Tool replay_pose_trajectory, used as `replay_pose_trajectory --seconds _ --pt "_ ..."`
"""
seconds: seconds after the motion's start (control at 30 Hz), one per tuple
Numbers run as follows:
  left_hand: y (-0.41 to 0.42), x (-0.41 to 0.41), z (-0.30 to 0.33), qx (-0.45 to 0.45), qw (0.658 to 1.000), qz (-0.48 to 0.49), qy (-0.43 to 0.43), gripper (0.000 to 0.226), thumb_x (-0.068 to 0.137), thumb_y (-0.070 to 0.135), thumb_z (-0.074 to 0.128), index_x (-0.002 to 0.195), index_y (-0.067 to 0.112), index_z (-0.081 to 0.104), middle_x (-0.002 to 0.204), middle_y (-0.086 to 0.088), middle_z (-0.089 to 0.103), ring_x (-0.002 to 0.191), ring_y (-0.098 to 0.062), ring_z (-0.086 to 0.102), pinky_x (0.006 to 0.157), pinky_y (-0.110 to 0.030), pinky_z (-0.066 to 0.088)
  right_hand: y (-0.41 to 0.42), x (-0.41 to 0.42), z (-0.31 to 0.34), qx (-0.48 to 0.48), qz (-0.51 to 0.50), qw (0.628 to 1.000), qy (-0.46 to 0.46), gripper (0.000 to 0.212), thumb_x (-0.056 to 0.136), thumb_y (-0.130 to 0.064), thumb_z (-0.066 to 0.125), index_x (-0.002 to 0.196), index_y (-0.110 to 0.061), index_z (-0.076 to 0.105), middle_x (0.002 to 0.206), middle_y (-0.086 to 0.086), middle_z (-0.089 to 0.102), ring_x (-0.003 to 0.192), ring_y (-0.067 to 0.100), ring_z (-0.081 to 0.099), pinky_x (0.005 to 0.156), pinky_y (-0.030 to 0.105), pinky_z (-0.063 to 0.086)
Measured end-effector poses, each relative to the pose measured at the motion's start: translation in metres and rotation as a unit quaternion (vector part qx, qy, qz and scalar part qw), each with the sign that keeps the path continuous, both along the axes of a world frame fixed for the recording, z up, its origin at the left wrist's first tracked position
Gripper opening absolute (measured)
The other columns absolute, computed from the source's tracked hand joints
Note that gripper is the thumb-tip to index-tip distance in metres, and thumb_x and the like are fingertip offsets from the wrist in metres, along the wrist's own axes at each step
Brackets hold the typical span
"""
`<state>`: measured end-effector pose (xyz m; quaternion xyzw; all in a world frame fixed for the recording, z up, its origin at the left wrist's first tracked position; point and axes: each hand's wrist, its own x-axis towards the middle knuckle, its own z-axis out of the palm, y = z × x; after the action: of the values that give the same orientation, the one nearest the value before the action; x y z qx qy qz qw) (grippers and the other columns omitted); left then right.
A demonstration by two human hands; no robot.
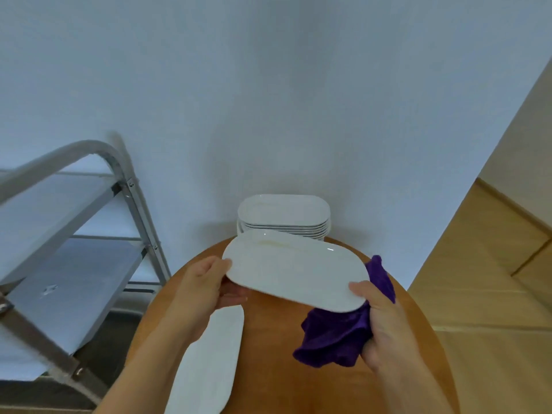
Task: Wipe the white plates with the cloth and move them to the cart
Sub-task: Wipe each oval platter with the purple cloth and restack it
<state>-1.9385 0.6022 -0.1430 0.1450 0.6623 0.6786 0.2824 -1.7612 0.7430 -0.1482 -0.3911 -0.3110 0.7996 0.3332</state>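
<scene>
Where plate (295, 273) overlaps, cloth (334, 336) hides.

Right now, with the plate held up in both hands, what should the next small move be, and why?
Probably sweep the purple cloth across the held white oblong plate. The left hand steadies one end, while the right hand holds the cloth bunched under the other end, so little of the plate is covered. The grey metal cart comes afterwards.

No legible txt, view somewhat soft.
</scene>
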Motion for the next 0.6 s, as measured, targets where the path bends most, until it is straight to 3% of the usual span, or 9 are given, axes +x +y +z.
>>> replay_pose_trajectory --seconds 0.1,0.17,0.23,0.33,0.47,0.53,0.6 --pt "-0.016 0.039 -0.001 0.019 0.997 0.045 -0.052 0.019 0.097 0.031 0.045 0.102 0.016 0.055 0.088 -0.011 0.071 0.07 -0.021 0.072 0.054 -0.028 0.056 -0.026 0.016 -0.003 -0.02 -0.032 0.999 0.009 0.041 0.077 0.0 0.066 0.114 -0.015 0.056 0.095 0.012 0.068 0.076 0.03 0.067 0.046 0.035 0.053" --pt "-0.02 0.073 -0.003 0.087 0.981 0.022 -0.173 0.03 0.094 0.038 0.047 0.118 0.02 0.05 0.103 -0.011 0.07 0.087 -0.025 0.071 0.062 -0.031 0.057 -0.049 0.021 -0.008 -0.013 -0.063 0.998 0.024 0.05 0.077 0.001 0.066 0.121 -0.02 0.055 0.102 0.01 0.068 0.083 0.031 0.067 0.051 0.037 0.055" --pt "-0.019 0.108 -0.011 0.133 0.963 0.001 -0.233 0.046 0.092 0.042 0.047 0.135 0.026 0.042 0.116 -0.004 0.067 0.099 -0.021 0.068 0.068 -0.029 0.056 -0.072 0.024 -0.013 -0.005 -0.084 0.996 0.037 0.055 0.078 0.002 0.065 0.124 -0.025 0.054 0.106 0.006 0.068 0.088 0.03 0.066 0.058 0.039 0.056" --pt "-0.016 0.142 -0.02 0.127 0.967 0.062 -0.212 0.047 0.096 0.036 0.045 0.14 0.042 0.031 0.113 0.011 0.06 0.095 -0.013 0.061 0.069 -0.028 0.055 -0.101 0.031 -0.021 0.009 -0.087 0.996 0.024 0.054 0.078 0.002 0.067 0.12 -0.03 0.054 0.103 0.001 0.068 0.091 0.025 0.066 0.065 0.038 0.055" --pt "-0.029 0.152 -0.018 0.183 0.938 0.107 -0.273 0.04 0.099 0.027 0.042 0.136 0.04 0.036 0.101 0.014 0.061 0.09 -0.014 0.061 0.056 -0.029 0.057 -0.118 0.05 -0.022 0.076 -0.074 0.994 -0.029 0.03 0.08 -0.015 0.072 0.096 -0.037 0.059 0.09 -0.007 0.072 0.083 0.018 0.069 0.069 0.036 0.056" --pt "-0.038 0.15 -0.014 0.195 0.935 0.116 -0.271 0.039 0.1 0.024 0.041 0.136 0.038 0.037 0.104 0.011 0.061 0.094 -0.018 0.06 0.059 -0.035 0.058 -0.117 0.064 -0.016 0.078 -0.112 0.989 -0.06 0.015 0.084 -0.027 0.068 0.093 -0.035 0.059 0.091 -0.003 0.07 0.082 0.02 0.067 0.065 0.035 0.052" --pt "-0.046 0.146 -0.015 0.158 0.95 0.134 -0.232 0.036 0.1 0.027 0.041 0.134 0.038 0.037 0.111 0.008 0.057 0.097 -0.02 0.057 0.073 -0.041 0.056 -0.115 0.079 -0.009 0.106 -0.152 0.98 -0.069 0.017 0.088 -0.034 0.062 0.105 -0.035 0.058 0.093 -0.004 0.068 0.079 0.018 0.065 0.059 0.03 0.049"
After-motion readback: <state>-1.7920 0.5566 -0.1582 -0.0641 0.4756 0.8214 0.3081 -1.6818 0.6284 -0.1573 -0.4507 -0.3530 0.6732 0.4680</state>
